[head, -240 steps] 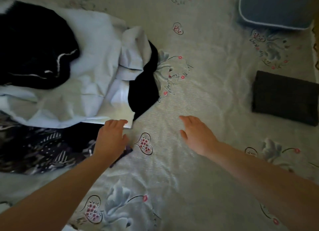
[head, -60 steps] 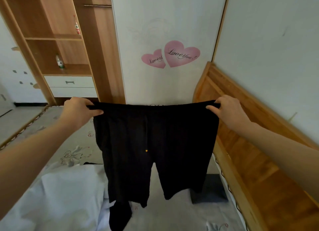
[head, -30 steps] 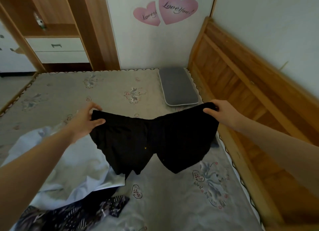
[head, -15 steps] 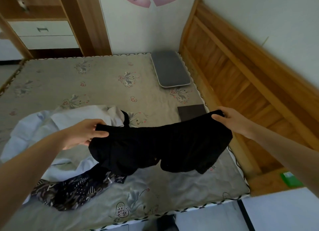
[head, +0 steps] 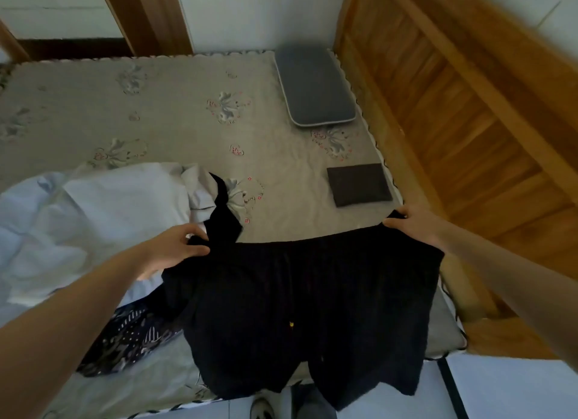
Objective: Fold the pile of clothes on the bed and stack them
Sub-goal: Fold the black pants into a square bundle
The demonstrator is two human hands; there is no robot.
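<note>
Your bed point(head: 175, 106), its grey sheet printed with flowers and hearts, fills the view from the head camera, a wooden bed frame point(head: 453, 112) along its right side and a wooden wardrobe point(head: 147, 15) at its far edge; over the near edge you hold a pair of black shorts point(head: 306, 309) spread by the waistband, the two legs hanging down past the mattress toward the pale floor point(head: 506, 390); to the left lies the unfolded pile, a crumpled pale blue garment point(head: 93, 218) on top, a black garment point(head: 223, 212) poking out at its right edge and a dark patterned garment point(head: 128, 340) beneath it at the near side; a grey pillow point(head: 312, 87) rests at the far right corner of the bed; a dark folded garment point(head: 359, 184) lies flat near the right edge, between the pillow and the shorts and apart from both; your left hand point(head: 175, 249) pinches the left corner of the waistband, thumb curled over the cloth; your right hand point(head: 416, 223) grips the right corner, fingers curled round the band; a small yellow mark point(head: 291, 324) shows on the front of the shorts; a shoe point(head: 262, 407) shows on the floor below the hem.
</note>
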